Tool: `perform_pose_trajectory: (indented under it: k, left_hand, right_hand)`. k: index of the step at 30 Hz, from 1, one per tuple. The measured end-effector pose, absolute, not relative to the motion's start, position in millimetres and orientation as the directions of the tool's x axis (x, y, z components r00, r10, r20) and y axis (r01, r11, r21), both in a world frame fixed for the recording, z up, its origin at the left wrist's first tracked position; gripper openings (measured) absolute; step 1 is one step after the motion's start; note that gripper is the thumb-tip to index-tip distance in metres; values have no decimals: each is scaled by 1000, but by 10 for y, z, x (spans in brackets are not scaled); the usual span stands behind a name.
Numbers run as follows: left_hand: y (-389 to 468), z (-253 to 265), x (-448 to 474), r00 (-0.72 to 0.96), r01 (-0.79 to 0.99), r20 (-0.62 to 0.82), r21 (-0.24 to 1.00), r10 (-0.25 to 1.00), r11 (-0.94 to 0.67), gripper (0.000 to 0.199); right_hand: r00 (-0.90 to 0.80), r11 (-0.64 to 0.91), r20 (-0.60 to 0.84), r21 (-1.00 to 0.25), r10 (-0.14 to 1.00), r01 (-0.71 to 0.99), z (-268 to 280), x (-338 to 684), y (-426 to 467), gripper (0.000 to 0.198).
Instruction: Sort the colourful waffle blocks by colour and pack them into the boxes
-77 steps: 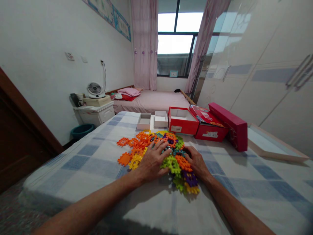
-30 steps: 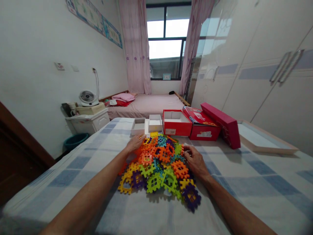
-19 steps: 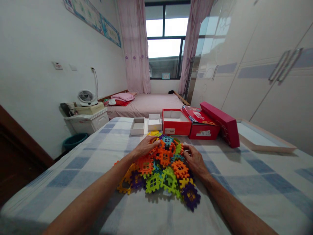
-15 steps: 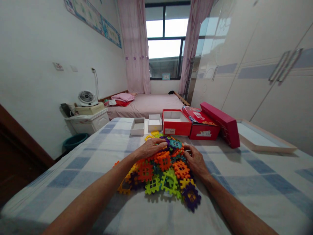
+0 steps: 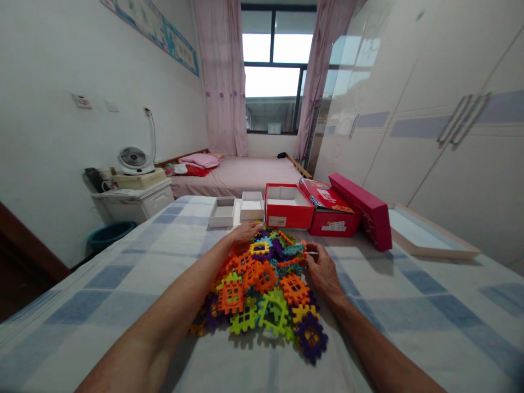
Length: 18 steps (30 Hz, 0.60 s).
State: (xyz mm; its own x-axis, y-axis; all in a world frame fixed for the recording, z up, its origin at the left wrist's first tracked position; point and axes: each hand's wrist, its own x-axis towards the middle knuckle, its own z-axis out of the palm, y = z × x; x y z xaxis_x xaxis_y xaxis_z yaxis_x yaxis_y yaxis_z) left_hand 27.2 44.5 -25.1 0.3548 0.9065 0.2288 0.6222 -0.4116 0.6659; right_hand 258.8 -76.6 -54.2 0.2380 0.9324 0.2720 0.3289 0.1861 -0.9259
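Note:
A heap of colourful notched plastic building blocks (image 5: 266, 277) lies on the checked cloth in front of me, in orange, green, yellow, purple and teal. My left hand (image 5: 245, 233) reaches over the heap's far left side, its fingers stretched out flat and holding nothing I can see. On the right edge, my right hand (image 5: 323, 270) has its fingers bent around the side of an orange block (image 5: 303, 249). A purple block (image 5: 311, 337) lies nearest me, beside a green block (image 5: 273, 313). Blocks beneath the left forearm are partly hidden.
Behind the heap stand two small white boxes (image 5: 222, 214), an open red box (image 5: 289, 217) and a closed red box (image 5: 333, 222). A dark-pink lid (image 5: 364, 213) leans against it. Further right is a shallow tray-like lid (image 5: 434, 248). A fan (image 5: 135, 158) stands left.
My left hand has moved from the top of the heap to its far left side, uncovering a yellow block and purple ones. My right hand stays at the right edge. The view has shifted slightly.

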Motion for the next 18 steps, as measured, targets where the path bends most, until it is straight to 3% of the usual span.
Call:
perform_pose_trajectory:
  k: [5,10,15,18]
  left_hand:
    - [177,-100,257,531,587,93,677,842,-444,59]
    - [-139,152,139,566,586,76,663,821,-465,60]
    - [-428,195,-38,444,651,171,613,880,-447,61]
    - [-705,50,-285,310,740,247,543,918,-396,61]
  right_hand:
    - [248,138,217,-944,944,300,-472,2565,-810,29]
    - [215,159,230,-940,949,303,-507,2579,-811,30]
    - [222,241,384,-841,896,485,-553,2642,-757,33]
    - [249,180,381,-798,891,576,-419,2751,-755,38]
